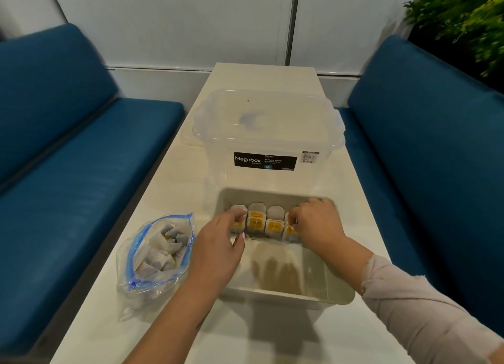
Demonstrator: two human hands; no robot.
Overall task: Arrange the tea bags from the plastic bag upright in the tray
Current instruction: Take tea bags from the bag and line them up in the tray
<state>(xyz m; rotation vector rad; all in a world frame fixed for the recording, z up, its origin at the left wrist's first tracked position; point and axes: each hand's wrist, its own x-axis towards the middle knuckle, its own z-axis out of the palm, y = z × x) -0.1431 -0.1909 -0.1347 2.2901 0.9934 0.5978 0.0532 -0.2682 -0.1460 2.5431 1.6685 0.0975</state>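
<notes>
My left hand (pixel 222 239) pinches the left end of the tea bags (pixel 261 222); my right hand (pixel 316 219) curls on the right end, though whether it grips a bag is unclear. 2 rows stand upright, tags up, running left-right along the tray (pixel 286 295) far wall. Letting go could topple them forward. The plastic bag (pixel 155 254) lies left on the tabletop (pixel 169 189).
</notes>
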